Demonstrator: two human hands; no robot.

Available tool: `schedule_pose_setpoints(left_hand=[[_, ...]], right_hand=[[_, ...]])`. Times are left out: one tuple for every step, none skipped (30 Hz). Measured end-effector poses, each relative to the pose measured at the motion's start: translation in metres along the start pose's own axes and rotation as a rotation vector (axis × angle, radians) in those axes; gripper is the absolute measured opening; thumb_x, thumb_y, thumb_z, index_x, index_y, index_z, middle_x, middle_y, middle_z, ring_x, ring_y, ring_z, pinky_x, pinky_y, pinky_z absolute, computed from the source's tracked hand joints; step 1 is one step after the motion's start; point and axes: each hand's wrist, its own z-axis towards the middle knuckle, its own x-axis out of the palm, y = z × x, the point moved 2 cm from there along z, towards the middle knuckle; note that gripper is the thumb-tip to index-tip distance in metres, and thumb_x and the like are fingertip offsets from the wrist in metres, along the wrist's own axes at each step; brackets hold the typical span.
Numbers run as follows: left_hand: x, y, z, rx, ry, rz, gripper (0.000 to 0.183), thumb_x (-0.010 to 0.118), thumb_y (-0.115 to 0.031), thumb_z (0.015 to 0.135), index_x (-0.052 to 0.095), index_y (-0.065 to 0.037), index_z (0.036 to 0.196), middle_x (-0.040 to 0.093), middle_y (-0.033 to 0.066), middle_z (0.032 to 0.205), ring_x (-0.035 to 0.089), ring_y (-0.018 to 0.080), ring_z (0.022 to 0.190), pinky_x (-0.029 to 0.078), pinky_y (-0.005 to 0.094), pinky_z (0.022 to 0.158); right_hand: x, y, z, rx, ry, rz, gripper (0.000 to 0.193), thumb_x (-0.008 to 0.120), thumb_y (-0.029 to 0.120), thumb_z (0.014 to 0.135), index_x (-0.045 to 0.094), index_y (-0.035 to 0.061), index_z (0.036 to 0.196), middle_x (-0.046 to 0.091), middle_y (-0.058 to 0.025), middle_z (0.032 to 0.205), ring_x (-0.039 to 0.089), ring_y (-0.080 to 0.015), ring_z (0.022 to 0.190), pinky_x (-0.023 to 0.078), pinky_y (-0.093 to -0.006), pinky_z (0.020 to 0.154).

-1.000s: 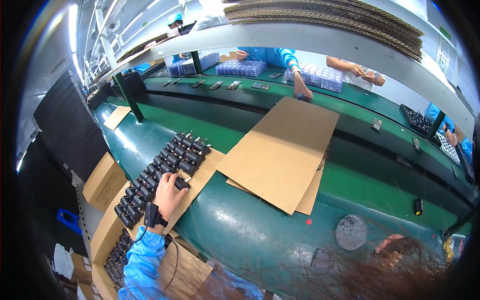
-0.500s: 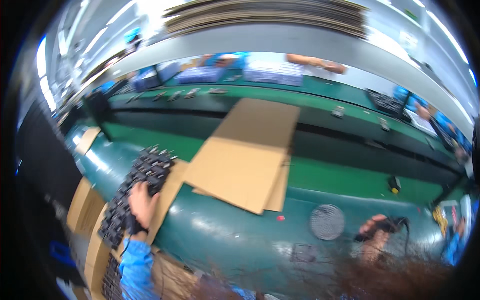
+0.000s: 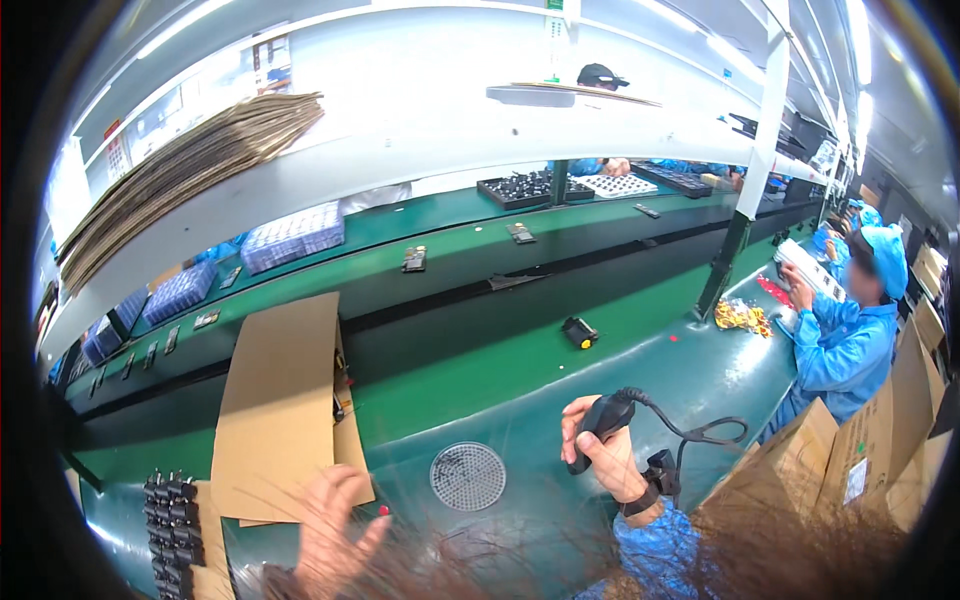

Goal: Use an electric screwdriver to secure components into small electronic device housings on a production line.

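My right hand (image 3: 612, 455) is closed around a black corded device (image 3: 600, 428), rounded and smooth. Its exact kind I cannot make out. The black cord leaves its top through a ribbed sleeve and loops to the right. My left hand (image 3: 335, 530) has its fingers apart and holds nothing, partly behind blurred hair. It is at the near edge of the brown cardboard sheets (image 3: 275, 400); whether it touches them I cannot tell. Left of it, rows of small black parts (image 3: 172, 530) stand on a cardboard strip. A round perforated disc (image 3: 468, 476) lies between my hands.
On the green belt (image 3: 480, 375) ahead sits a black and yellow part (image 3: 579, 333). A white shelf post (image 3: 745, 170) rises at the right. Beyond it are yellow pieces (image 3: 742, 316), a co-worker in blue (image 3: 850, 340) and cardboard boxes (image 3: 790, 455). Stacked cardboard (image 3: 190, 175) rests on the overhead shelf.
The view has swung to the right. My left hand has left the black parts and is now by the cardboard sheets. My right hand still holds the corded device.
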Motion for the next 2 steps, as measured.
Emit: schedule_pose_setpoints(left_hand=[[0.009, -0.0241, 0.0232, 0.113, 0.091, -0.007, 0.067, 0.082, -0.027, 0.08, 0.055, -0.005, 0.137, 0.05, 0.0166, 0.145, 0.047, 0.0411, 0.134, 0.038, 0.0501, 0.113], [0.0121, -0.0271, 0.0275, 0.118, 0.094, -0.005, 0.067, 0.082, -0.027, 0.08, 0.055, -0.005, 0.137, 0.05, 0.0166, 0.145, 0.047, 0.0411, 0.134, 0.038, 0.0501, 0.113]], right_hand=[[-0.0065, 0.0023, 0.0001, 0.037, 0.028, -0.034, 0.04, 0.075, 0.019, 0.094, 0.057, 0.0015, 0.125, 0.064, -0.0057, 0.091, 0.063, -0.0133, 0.071, 0.054, -0.0304, 0.066], [-0.0125, 0.0038, -0.0001, 0.077, 0.056, -0.067, 0.04, 0.075, 0.018, 0.094, 0.057, 0.0021, 0.126, 0.064, -0.0055, 0.092, 0.063, -0.0132, 0.071, 0.054, -0.0302, 0.066]])
